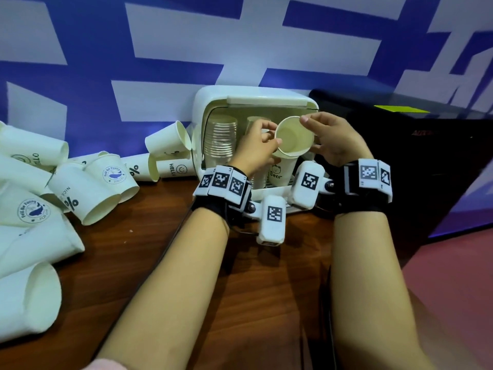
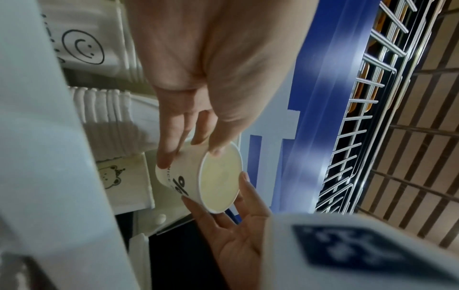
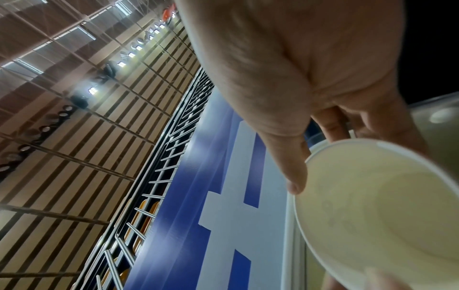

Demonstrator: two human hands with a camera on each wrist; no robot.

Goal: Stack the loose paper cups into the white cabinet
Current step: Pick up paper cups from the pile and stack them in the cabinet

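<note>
Hands: left hand (image 1: 257, 148) and right hand (image 1: 333, 140) are both pinching one paper cup (image 1: 293, 137).
Cup: hovering mouth-up, tilted toward the camera, directly above the bear-print stack (image 1: 280, 173) inside the white cabinet (image 1: 210, 102).

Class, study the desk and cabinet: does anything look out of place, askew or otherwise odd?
Yes. Many loose cups lie tipped on their sides in a jumble on the wooden desk, left of the white cabinet, while others stand nested inside it. Both hands hold one cup tilted at its opening.
</note>
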